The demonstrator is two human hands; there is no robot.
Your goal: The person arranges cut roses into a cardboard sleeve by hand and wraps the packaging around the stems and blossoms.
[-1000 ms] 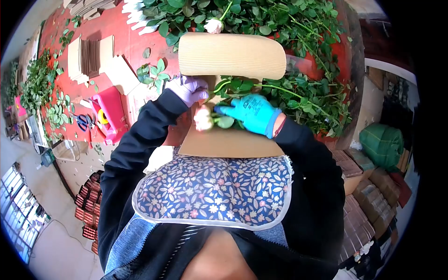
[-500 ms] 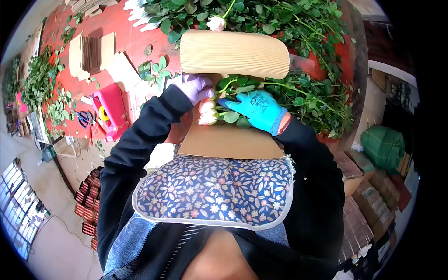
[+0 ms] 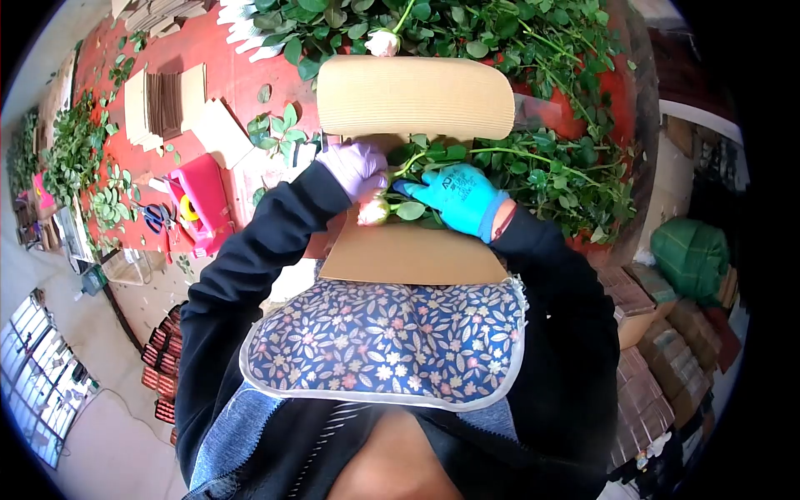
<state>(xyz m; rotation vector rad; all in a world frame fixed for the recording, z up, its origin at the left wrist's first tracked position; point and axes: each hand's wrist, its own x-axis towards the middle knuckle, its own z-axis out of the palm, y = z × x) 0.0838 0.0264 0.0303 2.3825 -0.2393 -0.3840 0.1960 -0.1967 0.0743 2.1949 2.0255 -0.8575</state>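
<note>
My left hand (image 3: 357, 171), in a thin purple glove, is closed at the bloom end of some roses and covers part of them. Just below its fingers shows a pale pink rose bloom (image 3: 373, 212). My right hand (image 3: 462, 200), in a blue coated glove with dark fingertips, is curled over the rose stems beside the blooms; its lower fingers are hidden. Under both hands lies a sheet of brown cardboard (image 3: 412, 257), its near end by my flowered apron (image 3: 387, 342). Beyond the hands the far part of the wrap, corrugated cardboard (image 3: 417, 97), curves up.
Leafy rose stems (image 3: 575, 179) spread to the right, with more greenery (image 3: 467, 25) and a single rose (image 3: 383, 43) at the back. Left on the red table (image 3: 275, 79) are stacked cardboard pieces (image 3: 167, 104), a pink tape dispenser (image 3: 200, 204) and scissors (image 3: 157, 218).
My left hand has shifted slightly down and right over the blooms, now covering more of them. My right hand stays nearly in place on the stems.
</note>
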